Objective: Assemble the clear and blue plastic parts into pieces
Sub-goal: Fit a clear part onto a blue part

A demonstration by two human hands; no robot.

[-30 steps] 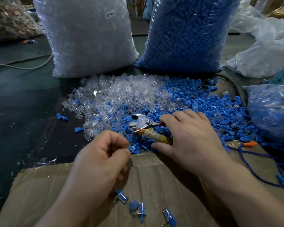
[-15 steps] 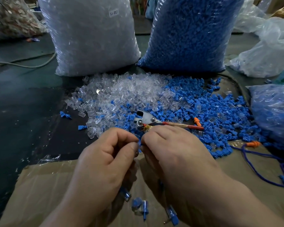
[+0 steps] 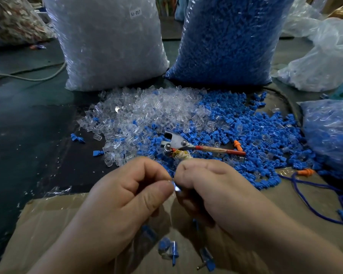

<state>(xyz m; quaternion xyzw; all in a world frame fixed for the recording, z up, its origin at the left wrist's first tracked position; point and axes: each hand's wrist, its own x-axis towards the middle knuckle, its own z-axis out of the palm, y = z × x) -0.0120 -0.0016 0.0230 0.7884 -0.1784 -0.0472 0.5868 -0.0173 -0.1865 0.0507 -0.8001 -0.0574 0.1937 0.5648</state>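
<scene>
My left hand (image 3: 125, 196) and my right hand (image 3: 212, 192) meet fingertip to fingertip above a cardboard sheet (image 3: 48, 224). Between them they pinch one small piece of clear and blue plastic (image 3: 176, 187); most of it is hidden by the fingers. Behind the hands lies a heap of loose clear parts (image 3: 147, 113) on the left, merging into a heap of blue parts (image 3: 265, 135) on the right. A few joined clear-and-blue pieces (image 3: 170, 251) lie on the cardboard under my wrists.
A metal tool with a red handle (image 3: 196, 148) lies on the parts just beyond my fingers. Two big bags stand at the back, clear parts (image 3: 111, 42) and blue parts (image 3: 226, 40). Another bag (image 3: 331, 131), orange earplugs (image 3: 305, 172) and a blue cord (image 3: 315, 204) sit right.
My right hand left the tool lying on the pile and came to the left hand. Both hands now pinch the small piece together, slightly nearer to me than half a second ago.
</scene>
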